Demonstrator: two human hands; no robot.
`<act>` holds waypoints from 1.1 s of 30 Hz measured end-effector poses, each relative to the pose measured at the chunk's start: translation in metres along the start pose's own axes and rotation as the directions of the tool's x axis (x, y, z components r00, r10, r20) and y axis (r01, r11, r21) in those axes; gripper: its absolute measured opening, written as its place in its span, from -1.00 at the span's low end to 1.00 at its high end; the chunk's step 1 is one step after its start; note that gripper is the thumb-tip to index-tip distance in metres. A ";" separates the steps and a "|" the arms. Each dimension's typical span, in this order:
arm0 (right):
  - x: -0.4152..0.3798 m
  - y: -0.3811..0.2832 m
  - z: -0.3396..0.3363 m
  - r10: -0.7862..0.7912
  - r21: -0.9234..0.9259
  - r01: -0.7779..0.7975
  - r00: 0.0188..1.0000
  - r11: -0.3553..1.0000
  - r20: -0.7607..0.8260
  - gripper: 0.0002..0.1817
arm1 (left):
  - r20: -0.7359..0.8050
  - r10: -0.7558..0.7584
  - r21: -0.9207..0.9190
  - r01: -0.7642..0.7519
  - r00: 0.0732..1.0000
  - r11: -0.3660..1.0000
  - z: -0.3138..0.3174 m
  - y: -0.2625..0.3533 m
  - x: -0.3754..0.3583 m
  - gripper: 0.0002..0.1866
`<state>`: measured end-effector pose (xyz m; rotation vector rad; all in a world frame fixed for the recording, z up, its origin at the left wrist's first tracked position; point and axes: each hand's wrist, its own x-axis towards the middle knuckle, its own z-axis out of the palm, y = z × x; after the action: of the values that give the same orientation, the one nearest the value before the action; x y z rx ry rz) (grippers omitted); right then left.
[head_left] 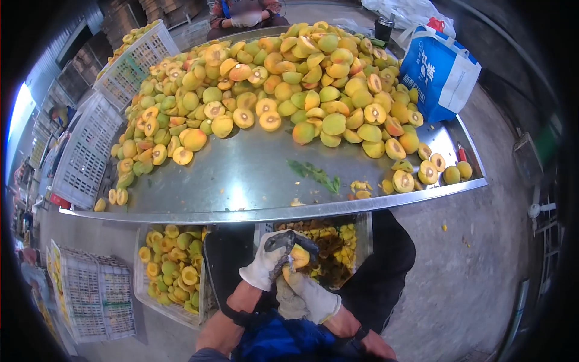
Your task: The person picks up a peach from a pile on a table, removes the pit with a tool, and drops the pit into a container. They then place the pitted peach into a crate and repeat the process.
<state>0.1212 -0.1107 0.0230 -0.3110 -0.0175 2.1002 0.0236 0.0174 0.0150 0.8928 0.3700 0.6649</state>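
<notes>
My left hand (269,260), in a white glove with dark fingertips, is closed around a yellow peach half (299,256) above my lap. My right hand (309,297), in a pale glove, is closed just below and touches the fruit. What its fingers grip, if anything, is hidden. Under the hands stands a crate (363,240) with yellow fruit pieces and brown scraps. To the left, a white crate (140,283) holds hollowed peach halves (175,265). Many cut peaches (265,78) are heaped on the metal table (235,187) in front of me.
The table's raised metal edge (271,214) runs just beyond my hands. Green leaves (316,175) lie on its surface. A blue and white bag (439,72) stands at the right. Plastic crates (87,148) line the left side. Across the table sits another person (244,15).
</notes>
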 end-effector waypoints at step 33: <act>0.012 -0.016 -0.089 -0.639 -0.877 -0.336 0.600 0.343 -0.480 -0.68 | -0.424 0.548 0.826 0.557 0.721 -0.093 -0.260 0.198 0.105 -0.48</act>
<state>0.1489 -0.1024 -0.0631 -1.8957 -0.7550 1.2554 -0.1168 0.3306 0.0206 2.1806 1.9090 0.5967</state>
